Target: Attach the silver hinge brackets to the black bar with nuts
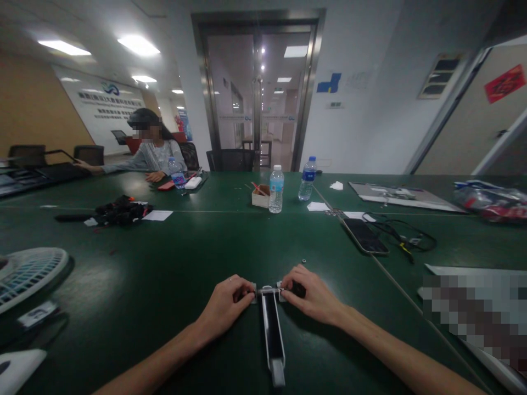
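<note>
- Both of my hands meet at the far end of a long black strip [272, 329] with grey end caps, which lies flat on the green counter [173, 274] and points back toward me.
- My left hand [228, 302] has its fingers drawn narrow, pinching the strip's grey fitting from the left.
- My right hand [315, 299] pinches the same end from the right, just as narrow.
- A tiny ring [303, 260] lies on the counter just beyond my right hand.
- Further off are a dark phone [365, 236] and black cables [401, 233] to the right, with a white fan [28, 274] at the left edge.
- Well apart, mid-counter, two water bottles [276, 189] stand beside a small box [261, 196], and a black bundle [121, 210] lies to the left.
- Another person [154, 151] sits at the far left side.
- Nothing lies between my hands and the strip.
- The wall sign [105, 107] and the blue bottle labels are too blurred to read.
</note>
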